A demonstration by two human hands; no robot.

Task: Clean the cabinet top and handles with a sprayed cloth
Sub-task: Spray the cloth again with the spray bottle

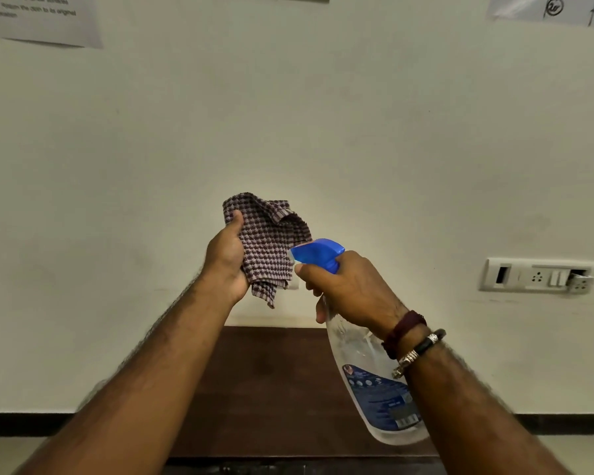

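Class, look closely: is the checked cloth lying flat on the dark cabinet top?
No. The left hand holds the checked cloth bunched in the air above the cabinet top.

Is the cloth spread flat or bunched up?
Bunched. The checked cloth hangs crumpled in the left hand, folds showing, facing the spray bottle nozzle.

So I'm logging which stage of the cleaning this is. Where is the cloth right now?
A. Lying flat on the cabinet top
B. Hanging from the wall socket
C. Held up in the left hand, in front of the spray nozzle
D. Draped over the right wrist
C: the left hand grips the checked cloth up before the wall, with the blue nozzle of the spray bottle in the right hand aimed at it.
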